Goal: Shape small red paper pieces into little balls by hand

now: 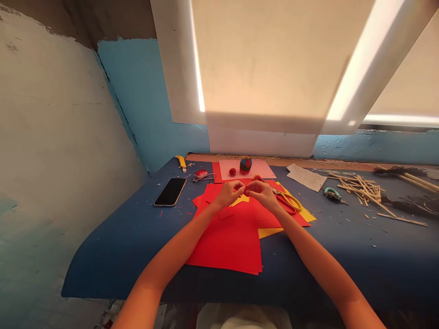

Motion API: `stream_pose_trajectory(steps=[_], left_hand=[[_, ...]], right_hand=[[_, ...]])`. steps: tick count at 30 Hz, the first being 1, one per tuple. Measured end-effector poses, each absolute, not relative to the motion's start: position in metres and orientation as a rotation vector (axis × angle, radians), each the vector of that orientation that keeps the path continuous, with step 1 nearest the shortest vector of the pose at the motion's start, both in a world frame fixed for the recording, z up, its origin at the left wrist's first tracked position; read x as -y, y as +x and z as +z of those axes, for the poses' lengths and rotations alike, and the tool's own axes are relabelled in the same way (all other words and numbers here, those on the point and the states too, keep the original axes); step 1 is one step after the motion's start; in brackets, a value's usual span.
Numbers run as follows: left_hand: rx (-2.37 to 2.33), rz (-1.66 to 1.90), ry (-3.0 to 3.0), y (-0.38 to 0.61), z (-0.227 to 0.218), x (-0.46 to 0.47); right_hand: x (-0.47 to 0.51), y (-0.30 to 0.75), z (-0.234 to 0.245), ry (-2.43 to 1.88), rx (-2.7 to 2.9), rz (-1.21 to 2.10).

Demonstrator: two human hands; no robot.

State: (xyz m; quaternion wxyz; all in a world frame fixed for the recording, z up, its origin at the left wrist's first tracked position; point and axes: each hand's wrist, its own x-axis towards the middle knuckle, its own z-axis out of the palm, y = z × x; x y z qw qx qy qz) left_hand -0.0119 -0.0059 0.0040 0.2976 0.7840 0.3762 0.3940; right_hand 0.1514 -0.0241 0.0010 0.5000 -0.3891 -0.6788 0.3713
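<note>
My left hand and my right hand meet fingertip to fingertip above red paper sheets. Both are closed in a pinch; whatever lies between the fingertips is too small to make out. Under them are yellow paper pieces and cut red bits. Scissors with yellow and red handles lie just right of my right hand. Behind the hands, a small dark pot-like object with red and blue patches stands on a pale pink sheet. One red textured ball sits beside it, another nearer my right hand.
On the blue tabletop, a phone, a yellow cutter and a red small item with a cord lie left. To the right are grey card, teal-handled nippers, scattered sticks and dark brushes.
</note>
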Motion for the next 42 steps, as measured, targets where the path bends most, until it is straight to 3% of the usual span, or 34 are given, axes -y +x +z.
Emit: stream_pose_trajectory(steps=[12,15,22,29,34,42], left_hand=[[-1.019,1.157,1.975,-0.009,0.003,0.009],[-1.022,1.161,2.054,-0.009,0.004,0.01],[-1.025,1.129,2.27,-0.009,0.005,0.013],[-1.048,1.116,2.31,-0.009,0.002,0.01],[-1.057,1.089,2.329,-0.009,0.0,0.009],[-1.234,1.057,2.446,-0.008,-0.002,0.009]], right_hand=[[0.025,0.152,-0.005,-0.993,1.864,0.16],[0.02,0.158,-0.006,-0.964,1.856,0.204],[0.015,0.165,0.0,-1.031,1.784,0.644],[0.015,0.166,0.0,-1.006,1.863,0.695],[0.013,0.164,-0.004,-1.045,1.902,0.535],[0.018,0.158,-0.007,-1.049,2.109,-0.034]])
